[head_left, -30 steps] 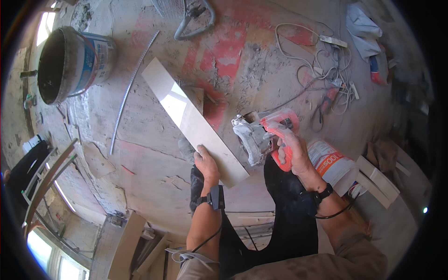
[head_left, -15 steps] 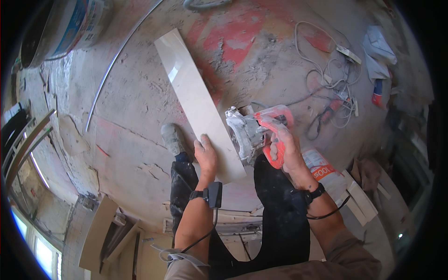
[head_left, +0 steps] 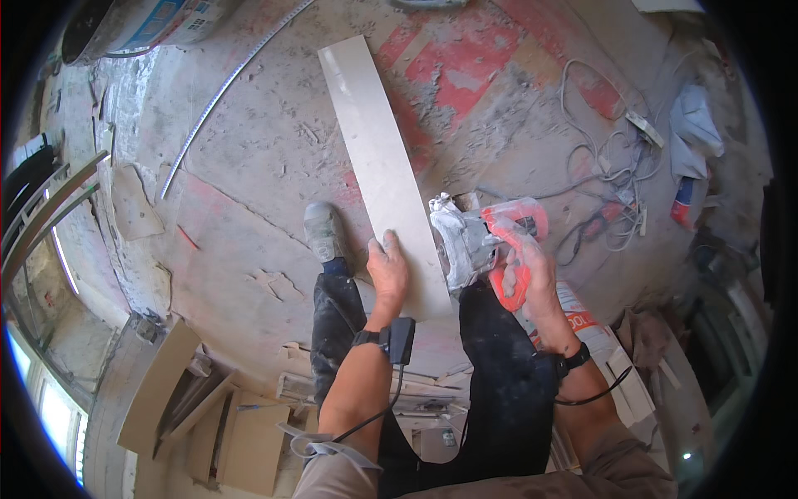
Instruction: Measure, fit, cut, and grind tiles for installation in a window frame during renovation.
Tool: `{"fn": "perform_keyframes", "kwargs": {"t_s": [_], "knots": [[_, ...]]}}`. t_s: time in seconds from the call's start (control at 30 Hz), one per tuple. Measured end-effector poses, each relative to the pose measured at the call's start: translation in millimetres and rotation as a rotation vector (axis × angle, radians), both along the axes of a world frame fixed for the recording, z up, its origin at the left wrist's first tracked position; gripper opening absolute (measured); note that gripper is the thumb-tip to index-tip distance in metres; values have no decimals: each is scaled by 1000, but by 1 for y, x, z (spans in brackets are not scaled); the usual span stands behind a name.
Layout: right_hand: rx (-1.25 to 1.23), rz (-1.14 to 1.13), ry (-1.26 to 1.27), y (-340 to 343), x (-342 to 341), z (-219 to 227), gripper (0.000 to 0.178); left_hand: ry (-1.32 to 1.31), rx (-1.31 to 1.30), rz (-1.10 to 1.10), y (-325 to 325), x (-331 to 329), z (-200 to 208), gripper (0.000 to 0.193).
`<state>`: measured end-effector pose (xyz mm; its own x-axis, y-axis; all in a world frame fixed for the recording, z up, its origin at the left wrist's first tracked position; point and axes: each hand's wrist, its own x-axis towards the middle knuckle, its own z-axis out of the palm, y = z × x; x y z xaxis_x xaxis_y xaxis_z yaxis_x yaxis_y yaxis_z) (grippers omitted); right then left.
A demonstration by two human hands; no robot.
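A long, narrow cream tile strip (head_left: 376,137) slants away from me over the dusty floor, its near end between my legs. My left hand (head_left: 387,268) grips its left edge near that end, thumb on the top face and the other fingers hidden below. My right hand (head_left: 532,279) is wrapped round the red handle of a dust-caked handheld power cutter (head_left: 467,243). The cutter's guard and head sit right beside the strip's right edge, close to my right knee. Its blade is mostly hidden, so I cannot tell whether it touches the strip.
Tangled cables with a power strip (head_left: 644,129) lie to the right, near a grey-white bag (head_left: 697,121). A bucket (head_left: 158,25) stands at the far left. A thin metal trim (head_left: 220,96) curves over the floor. Board offcuts (head_left: 162,387) lean at the near left.
My view has swung, so the floor, hands and strip appear further right. The bright reflection on the strip has faded. Both hands keep their grips, with the cutter still beside the strip.
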<state>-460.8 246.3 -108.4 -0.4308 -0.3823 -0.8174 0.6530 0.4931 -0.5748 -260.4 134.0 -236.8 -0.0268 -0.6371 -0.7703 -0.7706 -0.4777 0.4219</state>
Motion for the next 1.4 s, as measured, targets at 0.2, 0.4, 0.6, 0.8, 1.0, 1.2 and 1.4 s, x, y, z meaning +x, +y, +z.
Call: {"fn": "perform_keyframes", "kwargs": {"t_s": [0.2,0.4,0.6,0.8,1.0,1.2,1.4], "knots": [[-14,6,-5,1,0,3,54,-7,6,1,1,-6,7,50],[18,6,25,-2,2,6,55,-22,-7,5,3,1,1,49],[14,8,22,7,-1,7,54,7,-13,21,2,-6,4,48],[2,42,13,10,2,10,54,9,-84,9,2,-1,0,48],[2,29,-5,12,4,14,57,19,-78,18,2,0,1,49],[58,38,50,13,7,15,58,22,-73,23,1,-3,3,49],[57,64,-15,21,9,19,63,31,-32,37,-3,-1,3,49]]}}
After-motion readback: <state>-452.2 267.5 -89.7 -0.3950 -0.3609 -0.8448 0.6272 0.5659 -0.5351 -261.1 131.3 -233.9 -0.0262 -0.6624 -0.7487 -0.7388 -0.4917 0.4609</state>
